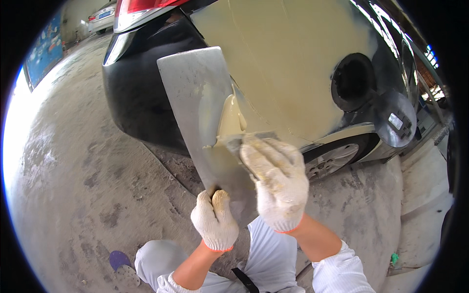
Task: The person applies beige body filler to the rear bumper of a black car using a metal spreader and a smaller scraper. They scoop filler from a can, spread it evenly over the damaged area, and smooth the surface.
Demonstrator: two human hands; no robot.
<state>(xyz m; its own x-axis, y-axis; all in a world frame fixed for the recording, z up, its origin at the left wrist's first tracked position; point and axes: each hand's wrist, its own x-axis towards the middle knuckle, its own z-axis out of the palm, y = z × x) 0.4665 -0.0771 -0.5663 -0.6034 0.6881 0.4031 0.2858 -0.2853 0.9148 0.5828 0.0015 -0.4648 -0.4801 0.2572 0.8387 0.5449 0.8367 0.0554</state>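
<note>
My left hand (215, 219), in a white knit glove, is closed on the lower end of a long grey mixing board (188, 93), which tilts up in front of the car. A mound of creamy beige body filler (231, 117) lies on the board, with a thin smear below it. My right hand (279, 183), gloved and stained with filler, grips a flat putty scraper (234, 145). The scraper's edge meets the lower part of the mound; the fingers hide much of the tool. Behind them, the black car's rear side panel (278, 53) is coated in beige filler.
The black bumper (132, 93) sits left of the panel. An open round fuel flap (395, 115) juts out beside the filler opening (354, 80), above the rear wheel (337, 161). A purple sanding disc (119, 260) lies on the dusty floor. A white car (101, 18) stands far back.
</note>
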